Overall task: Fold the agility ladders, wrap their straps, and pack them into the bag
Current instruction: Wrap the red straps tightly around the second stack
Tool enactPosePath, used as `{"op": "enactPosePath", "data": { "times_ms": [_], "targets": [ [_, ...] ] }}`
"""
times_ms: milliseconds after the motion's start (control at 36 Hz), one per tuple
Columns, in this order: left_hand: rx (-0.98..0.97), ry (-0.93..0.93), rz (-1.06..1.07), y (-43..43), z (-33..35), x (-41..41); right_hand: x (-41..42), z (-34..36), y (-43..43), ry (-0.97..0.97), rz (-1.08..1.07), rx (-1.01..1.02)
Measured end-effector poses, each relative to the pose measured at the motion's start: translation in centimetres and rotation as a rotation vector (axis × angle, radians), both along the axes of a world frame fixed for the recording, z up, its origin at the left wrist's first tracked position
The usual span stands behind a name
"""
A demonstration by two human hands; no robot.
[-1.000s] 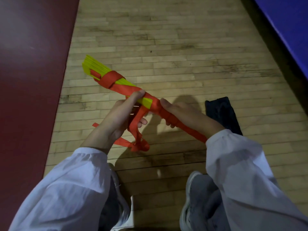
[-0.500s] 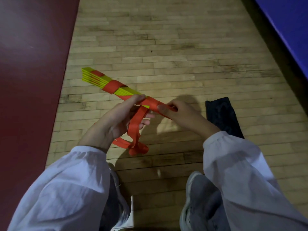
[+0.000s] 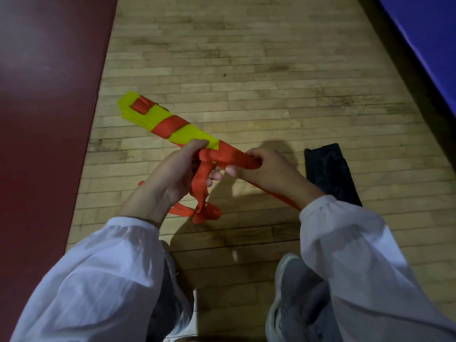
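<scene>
Your left hand (image 3: 172,178) grips the folded ladder (image 3: 183,130) near its middle, thumb laid on the yellow top face, fingers curled underneath. Your right hand (image 3: 269,171) is closed round the red strap (image 3: 229,156) where it is wound thickly over the ladder's near end, fingers curled over the top and thumb tucked below. The two hands sit just beside each other, your left fingertips close to your right thumb.

The ladder is held in both hands above the floor (image 3: 246,70), slanting away to the upper left. Whether its far tip touches the boards cannot be told. Further along it, one diagonal band of strap crosses the yellow rungs, and a short red piece sits near the far end.

Loose strap drops from between your hands, passes across your left fingers and gathers in a bunched tangle below them. One tail runs off to the left under your left wrist. Another length leads from under your right hand toward your right sleeve (image 3: 345,243).

The black bag (image 3: 328,174) lies flat on the floor just right of your right hand, its near end hidden behind that sleeve.

A dark red surface (image 3: 49,95) borders the boards on the left, and a blue mat (image 3: 424,33) fills the upper right corner. Grey shoes (image 3: 286,299) show at the bottom between your arms.
</scene>
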State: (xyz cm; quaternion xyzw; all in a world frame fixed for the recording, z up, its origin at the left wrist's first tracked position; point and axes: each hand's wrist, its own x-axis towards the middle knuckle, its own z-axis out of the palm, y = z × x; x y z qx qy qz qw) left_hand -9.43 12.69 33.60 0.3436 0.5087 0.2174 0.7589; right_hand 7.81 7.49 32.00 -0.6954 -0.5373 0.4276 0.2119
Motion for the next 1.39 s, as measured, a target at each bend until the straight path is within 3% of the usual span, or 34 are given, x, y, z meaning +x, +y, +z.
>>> {"op": "enactPosePath", "data": {
  "times_ms": [389, 611, 806, 1000, 1167, 1389],
  "targets": [
    [0.021, -0.036, -0.115, -0.2, 0.1, -0.2, 1.1, 0.5, 0.4, 0.061, -0.021, -0.015],
    [-0.235, -0.223, -0.088, 0.3, 0.4, -0.8, 0.9, 0.0, 0.7, 0.022, -0.102, 0.066],
    [-0.305, -0.156, -0.134, 0.3, 0.4, -0.8, 0.5, -0.2, 0.6, -0.025, -0.136, 0.062],
    [-0.273, -0.015, -0.176, 0.1, 0.0, -0.4, 0.3, -0.1, 0.5, -0.066, -0.192, 0.111],
    [-0.15, 0.076, -0.128, -0.1, -0.2, 0.1, -0.2, -0.1, 0.4, -0.065, -0.118, 0.158],
    [-0.022, 0.08, -0.137, -0.6, -0.3, 0.2, 0.9, 0.2, 0.4, -0.004, 0.033, 0.022]
  ]
}}
